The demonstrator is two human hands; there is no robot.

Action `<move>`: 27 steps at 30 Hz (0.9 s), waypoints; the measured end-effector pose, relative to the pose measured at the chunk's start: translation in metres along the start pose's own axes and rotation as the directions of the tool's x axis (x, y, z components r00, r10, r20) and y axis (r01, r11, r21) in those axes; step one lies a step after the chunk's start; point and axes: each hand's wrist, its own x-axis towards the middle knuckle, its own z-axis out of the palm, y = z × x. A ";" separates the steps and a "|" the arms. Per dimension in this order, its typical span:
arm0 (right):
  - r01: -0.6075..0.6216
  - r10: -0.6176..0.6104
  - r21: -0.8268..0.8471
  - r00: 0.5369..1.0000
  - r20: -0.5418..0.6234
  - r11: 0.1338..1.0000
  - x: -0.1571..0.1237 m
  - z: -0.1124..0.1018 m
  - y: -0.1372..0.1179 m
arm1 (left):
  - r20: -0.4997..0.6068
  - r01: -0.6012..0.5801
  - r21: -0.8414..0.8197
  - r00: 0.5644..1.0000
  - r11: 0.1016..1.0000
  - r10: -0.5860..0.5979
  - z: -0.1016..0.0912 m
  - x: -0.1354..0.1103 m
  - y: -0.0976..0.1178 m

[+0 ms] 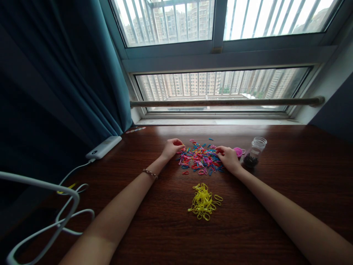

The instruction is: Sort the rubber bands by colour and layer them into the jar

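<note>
Window (219, 59) and rail (220, 103) at the back, blue curtain (107, 73) to the left, dark wood-grain counter (154, 235) below. In the head view, mixed heap of small coloured loops (200, 157) on the counter, between both hands. Left hand (173, 148) at the heap's left edge, thumb and fingers bent close together; right hand (228, 158) at the right edge, fingers curled inward; impossible to tell if gripping any loop. Probably best to pinch single loops with the fingertips, without dragging neighbours along. Nearer, separate heap of yellow loops (204, 201), worth keeping clear of sleeveless forearms. Just beside the right hand, small pink piece (238, 152) and clear jar (253, 152) with dark contents, likely easy to knock. Far left, white device (104, 147) and coiled white cable (74, 200), near the left forearm
</note>
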 end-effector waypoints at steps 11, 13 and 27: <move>-0.040 0.064 0.199 0.991 -0.115 0.979 0.001 0.001 -0.002 | 0.116 -0.028 -0.069 0.993 0.997 0.036 0.002 -0.009 0.023; -0.053 0.087 0.232 0.987 -0.139 0.971 0.001 0.000 -0.002 | 0.320 -0.043 -0.065 0.945 0.997 0.061 0.004 -0.017 0.037; -0.059 0.147 0.541 0.982 -0.121 0.839 -0.001 -0.008 -0.024 | 0.979 0.048 -0.057 0.198 0.997 0.047 0.018 -0.058 0.087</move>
